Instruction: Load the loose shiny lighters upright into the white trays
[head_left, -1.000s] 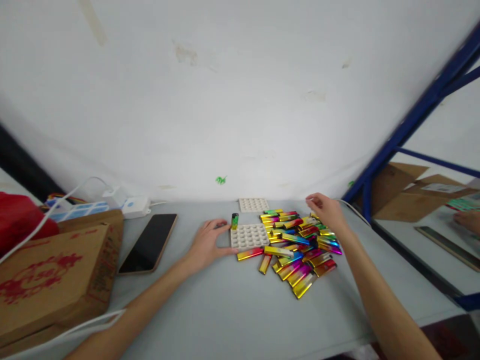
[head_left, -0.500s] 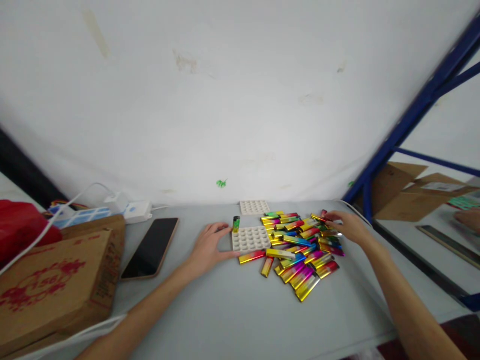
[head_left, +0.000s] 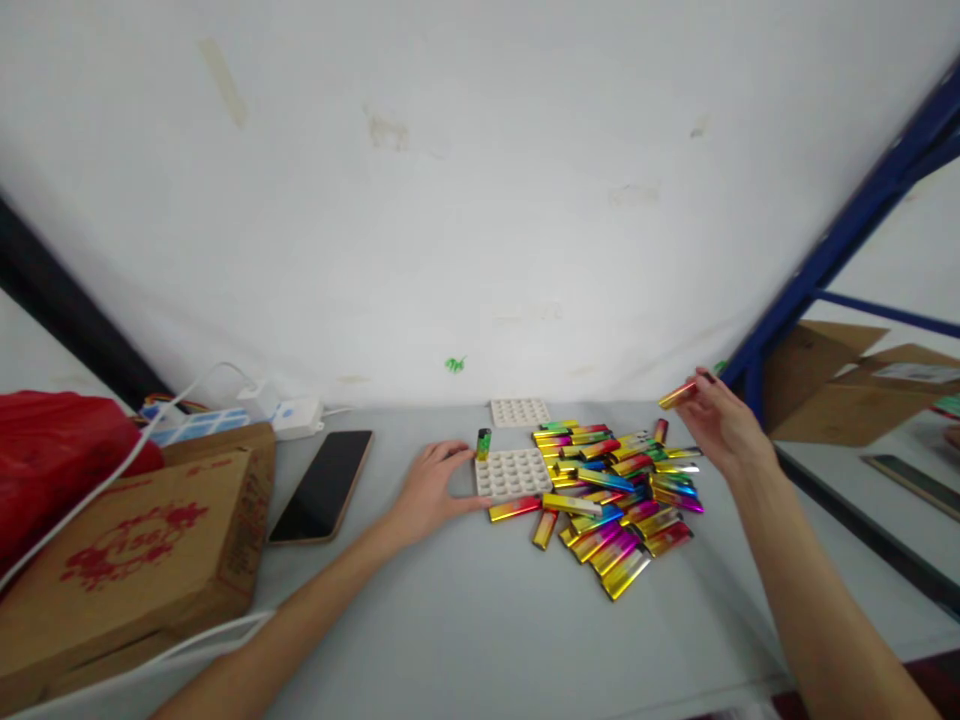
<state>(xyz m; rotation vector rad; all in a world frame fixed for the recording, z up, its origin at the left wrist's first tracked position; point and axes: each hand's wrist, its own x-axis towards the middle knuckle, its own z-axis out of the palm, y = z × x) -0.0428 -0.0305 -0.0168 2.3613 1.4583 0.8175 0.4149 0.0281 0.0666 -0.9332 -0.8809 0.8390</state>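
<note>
From the head view, we look down on a grey table (head_left: 480, 625) pushed up to a white wall (head_left: 480, 220) marked by patches, a strip of tape (head_left: 223, 82) and a green scribble (head_left: 455, 365) low down. A black beam (head_left: 71, 300) slants across the left; on the right rises a blue frame (head_left: 847, 255), with an open carton (head_left: 821, 390) behind it.

On the table's left we have a brown box (head_left: 142, 540) with red print, a red bag (head_left: 67, 455) resting on it, a white cable (head_left: 82, 465) and, nearer the middle, a phone (head_left: 322, 487) lying face up with its screen dark.

Our left hand (head_left: 435, 495) is spread around the left end of the near tray (head_left: 514, 473), thumb at its near corner and fingers at its far one, where a green lighter (head_left: 484, 446) stands upright. A far tray (head_left: 520, 412) lies close to the wall. Right of the near tray spreads a loose pile (head_left: 607, 510) of shiny lighters, a few of them by its near edge. Our right hand (head_left: 699, 392) pinches a red lighter (head_left: 676, 395) between thumb and fingers, raised above the far right of the pile.
</note>
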